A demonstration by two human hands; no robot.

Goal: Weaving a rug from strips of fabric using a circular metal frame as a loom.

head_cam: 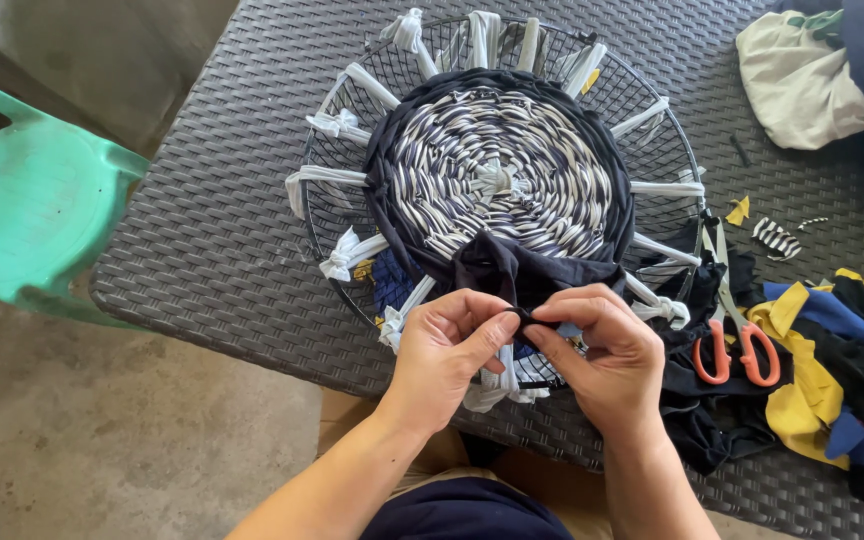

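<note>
A dark woven desk (222, 240) carries orange-handled scissors (737, 345) beside a heap of yellow, blue and black fabric scraps (832, 370). A pale cloth bundle (797, 80) lies at the far corner. A green plastic chair (22, 200) stands beside the desk on the concrete floor (102, 440).

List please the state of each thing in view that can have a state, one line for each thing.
Left hand: pinching the dark fabric strip.
Right hand: pinching the same strip, fingertips meeting the left.
Dark fabric strip: bunched at the mat's near edge.
Woven mat: partly woven, outer spokes bare.
Wire frame: lying flat on the table.
Scissors: closed, resting on the scraps.
Fabric scraps: loose in a pile.
Green chair: unoccupied.
</note>
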